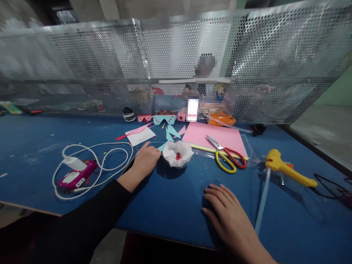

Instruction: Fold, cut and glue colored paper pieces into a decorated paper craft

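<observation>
My left hand (146, 158) rests on the blue table just left of a white paper-lined bowl (178, 154) with small red and blue bits in it. Its fingers are curled downward, and whatever may be under them is hidden. Light blue paper scraps (172, 131) lie just beyond that hand. Palm down on the table, my right hand (227, 214) has its fingers stretched out and holds nothing. Beyond it lie scissors (225, 156) with one yellow and one red handle, their blades over a stack of pink paper (217, 135).
A yellow glue gun (288, 168) with a glue stick lies at right. White cable loops around a magenta power strip (75, 178) at left. Decorated paper cutouts (164, 118), a thread ball (128, 114) and orange tape (221, 118) line a perforated metal screen (176, 55); a person sits behind it.
</observation>
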`<state>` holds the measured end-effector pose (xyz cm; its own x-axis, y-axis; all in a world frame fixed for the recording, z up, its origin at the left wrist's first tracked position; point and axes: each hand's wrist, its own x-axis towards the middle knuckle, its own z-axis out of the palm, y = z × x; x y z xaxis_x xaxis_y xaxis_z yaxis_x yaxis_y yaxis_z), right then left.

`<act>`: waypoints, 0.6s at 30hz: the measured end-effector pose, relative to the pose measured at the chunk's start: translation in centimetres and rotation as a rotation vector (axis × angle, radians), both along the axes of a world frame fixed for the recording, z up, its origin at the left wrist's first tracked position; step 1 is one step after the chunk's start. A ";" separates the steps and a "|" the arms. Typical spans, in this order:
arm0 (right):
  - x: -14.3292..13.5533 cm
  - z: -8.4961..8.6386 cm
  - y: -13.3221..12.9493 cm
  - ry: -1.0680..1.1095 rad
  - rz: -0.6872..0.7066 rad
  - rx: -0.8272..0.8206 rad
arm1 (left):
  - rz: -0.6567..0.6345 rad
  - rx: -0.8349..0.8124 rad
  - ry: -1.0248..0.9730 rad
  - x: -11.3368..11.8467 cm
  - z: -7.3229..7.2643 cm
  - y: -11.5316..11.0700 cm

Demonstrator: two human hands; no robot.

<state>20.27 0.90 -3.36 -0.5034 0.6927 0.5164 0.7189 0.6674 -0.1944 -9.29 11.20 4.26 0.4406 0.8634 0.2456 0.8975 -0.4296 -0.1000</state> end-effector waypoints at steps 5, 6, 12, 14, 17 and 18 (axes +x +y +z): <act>0.1 0.1 0.0 0.025 0.005 -0.039 | -0.027 0.081 -0.014 -1.0 3.2 -3.5; 0.2 0.2 0.0 0.036 0.007 -0.052 | -0.019 0.108 -0.028 -1.3 3.9 -4.6; 0.4 0.3 0.2 0.179 -0.006 -0.107 | 0.270 0.237 -0.649 -1.8 6.0 -9.8; 0.2 0.8 0.1 0.262 -0.008 -0.136 | 0.383 0.064 -0.947 -0.4 5.5 -10.5; -0.7 2.1 -0.3 0.453 0.033 -0.281 | 0.375 -0.218 -1.312 3.1 4.0 -10.9; -1.1 2.6 -0.5 0.536 0.071 -0.362 | 0.334 -0.281 -1.438 4.5 3.3 -11.0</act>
